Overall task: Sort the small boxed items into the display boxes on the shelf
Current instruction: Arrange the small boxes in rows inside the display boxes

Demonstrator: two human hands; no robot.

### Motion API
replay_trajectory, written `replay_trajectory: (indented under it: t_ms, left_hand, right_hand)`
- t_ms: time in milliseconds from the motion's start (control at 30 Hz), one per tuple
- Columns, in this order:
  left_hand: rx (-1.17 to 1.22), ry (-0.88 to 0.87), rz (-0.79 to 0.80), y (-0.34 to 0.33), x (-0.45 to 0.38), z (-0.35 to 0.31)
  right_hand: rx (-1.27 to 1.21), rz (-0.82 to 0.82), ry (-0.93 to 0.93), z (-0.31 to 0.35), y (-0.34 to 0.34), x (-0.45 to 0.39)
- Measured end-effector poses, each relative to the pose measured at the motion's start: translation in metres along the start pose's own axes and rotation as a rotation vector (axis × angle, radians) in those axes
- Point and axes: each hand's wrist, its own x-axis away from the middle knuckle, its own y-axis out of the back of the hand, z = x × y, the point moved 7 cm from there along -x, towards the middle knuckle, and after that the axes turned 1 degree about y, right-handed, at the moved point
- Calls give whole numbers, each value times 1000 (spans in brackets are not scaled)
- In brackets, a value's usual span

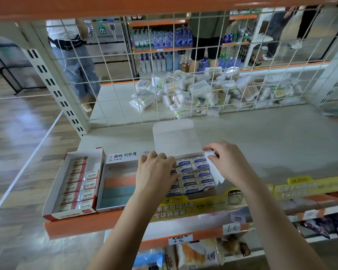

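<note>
erasers marked "eraser" fill a box; left hand rests curled on them, right hand pinches its side flap.

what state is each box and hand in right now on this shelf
red 2B eraser box: open, packed with one column of erasers
middle display box: open, coloured layers low inside, no boxed items seen
blue ERASER box: lid flap up, rows nearly full
left hand: fingers curled onto the erasers at the box's left side
right hand: pinching the white side flap
</note>
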Motion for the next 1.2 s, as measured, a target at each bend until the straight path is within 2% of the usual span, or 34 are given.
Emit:
replay_trajectory:
  t_ms: [333,533,633,733,933,1200]
  left_hand:
    - [-9,3,0,2,-3,-3]
    - [6,-123,-26,26,-31,-42]
    - [18,-256,-18,33,-55,-88]
    - [10,-387,9,33,-79,-148]
    - [6,-642,59,14,-106,-292]
    - [37,-746,180,-39,-139,-456]
  right_hand:
    - [-48,58,47,1,2,3]
    - [-86,80,37,-10,17,6]
    - [-27,43,24,-38,44,1]
    - [130,18,-3,-81,78,2]
    - [305,-8,-219,-203,144,34]
    - [332,86,-456,-365,201,87]
